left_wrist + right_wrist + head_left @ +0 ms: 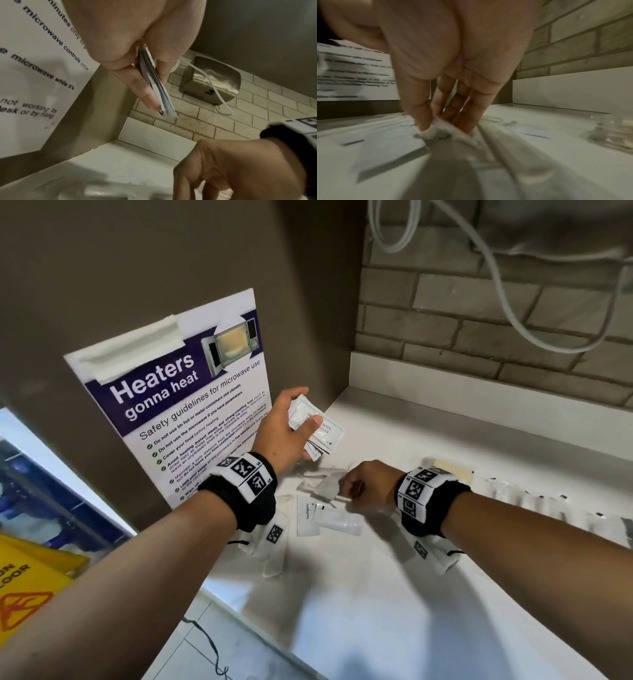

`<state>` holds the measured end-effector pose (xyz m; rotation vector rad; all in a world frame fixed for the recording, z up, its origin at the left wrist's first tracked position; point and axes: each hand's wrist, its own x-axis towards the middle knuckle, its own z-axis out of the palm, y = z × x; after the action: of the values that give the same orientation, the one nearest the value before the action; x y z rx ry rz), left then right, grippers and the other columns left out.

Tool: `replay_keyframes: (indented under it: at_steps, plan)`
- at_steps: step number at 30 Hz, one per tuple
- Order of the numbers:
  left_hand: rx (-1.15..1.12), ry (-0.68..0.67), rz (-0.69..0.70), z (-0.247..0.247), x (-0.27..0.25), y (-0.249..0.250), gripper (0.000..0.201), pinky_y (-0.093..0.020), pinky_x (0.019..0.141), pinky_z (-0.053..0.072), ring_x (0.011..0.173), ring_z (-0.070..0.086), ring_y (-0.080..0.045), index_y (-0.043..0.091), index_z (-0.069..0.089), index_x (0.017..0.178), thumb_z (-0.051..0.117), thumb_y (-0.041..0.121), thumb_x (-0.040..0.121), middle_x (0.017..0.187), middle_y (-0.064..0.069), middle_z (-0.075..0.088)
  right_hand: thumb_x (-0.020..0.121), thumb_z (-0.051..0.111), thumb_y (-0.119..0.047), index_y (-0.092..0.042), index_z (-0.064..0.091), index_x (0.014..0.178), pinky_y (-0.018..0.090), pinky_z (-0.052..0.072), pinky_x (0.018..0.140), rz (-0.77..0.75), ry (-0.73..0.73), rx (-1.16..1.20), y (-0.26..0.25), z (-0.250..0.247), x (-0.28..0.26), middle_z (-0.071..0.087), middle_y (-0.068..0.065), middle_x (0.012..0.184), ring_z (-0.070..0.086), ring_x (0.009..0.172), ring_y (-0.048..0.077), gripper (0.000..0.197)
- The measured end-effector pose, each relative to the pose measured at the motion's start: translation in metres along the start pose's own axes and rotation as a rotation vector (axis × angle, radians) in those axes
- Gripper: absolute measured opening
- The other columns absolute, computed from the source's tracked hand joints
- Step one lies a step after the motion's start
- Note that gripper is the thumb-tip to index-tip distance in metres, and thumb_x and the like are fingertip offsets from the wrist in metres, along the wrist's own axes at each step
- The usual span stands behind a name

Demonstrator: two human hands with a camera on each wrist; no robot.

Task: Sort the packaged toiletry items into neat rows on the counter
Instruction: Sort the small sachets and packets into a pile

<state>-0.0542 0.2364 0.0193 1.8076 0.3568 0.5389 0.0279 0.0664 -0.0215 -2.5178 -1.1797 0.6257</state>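
Note:
My left hand (291, 422) is raised over the white counter (428, 594) near the back left corner and pinches a fanned stack of flat white sachets (317, 429) between thumb and fingers. The left wrist view shows the sachets (157, 83) edge on. My right hand (356, 484) is down on a loose pile of packets and pinches the corner of a clear plastic packet (436, 129). A white toothpaste packet (308, 517) lies just in front of the pile. To the right, a row of clear wrapped items (534, 498) lies along the counter, blurred.
A microwave safety poster (191, 405) leans on the brown wall at left. A brick wall (479, 320) with a white cable backs the counter; a steel hand dryer (211, 81) hangs there. A yellow wet-floor sign (30, 587) stands below left.

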Motion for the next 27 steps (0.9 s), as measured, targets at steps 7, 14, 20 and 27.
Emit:
replay_keyframes:
  at_steps: [7,14,20,27]
  plan:
    - [0.037,-0.032,-0.011,0.009,0.004,0.000,0.045,-0.042,0.053,0.060,0.083,0.073,-0.023,0.035,0.048,0.129,0.066,0.020,0.091,0.115,-0.007,0.062,0.069,0.084,-0.013,-0.017,0.075,0.099,0.016,0.048,0.074,-0.037,-0.119,0.257,0.003,0.018,-0.005,0.070,-0.006,0.082,0.060,0.071,0.003,0.031]
    - [0.006,-0.075,-0.015,0.021,0.009,0.002,0.045,-0.028,0.048,0.056,0.088,0.072,-0.019,0.032,0.047,0.131,0.065,0.017,0.092,0.117,-0.004,0.061,0.087,0.064,-0.027,-0.023,0.072,0.087,0.021,0.043,0.078,0.153,0.179,0.188,0.032,-0.035,-0.014,0.065,-0.015,0.080,0.062,0.090,0.013,0.009]
    - [0.013,-0.084,-0.004,0.032,0.015,0.003,0.045,-0.035,0.051,0.059,0.088,0.072,-0.020,0.034,0.049,0.130,0.066,0.018,0.091,0.113,0.000,0.061,0.092,0.052,-0.014,-0.017,0.058,0.129,0.030,0.041,0.099,0.225,0.016,-0.113,0.049,-0.030,-0.006,0.059,0.006,0.131,0.055,0.122,0.027,0.037]
    - [0.016,-0.105,0.000,0.037,0.019,0.007,0.045,-0.030,0.050,0.057,0.086,0.071,-0.017,0.033,0.048,0.130,0.065,0.017,0.091,0.116,-0.001,0.059,0.078,0.041,-0.043,-0.015,0.070,0.110,0.038,0.052,0.092,0.230,0.010,-0.201,0.040,-0.025,0.001,0.069,0.008,0.111,0.064,0.103,0.030,0.051]
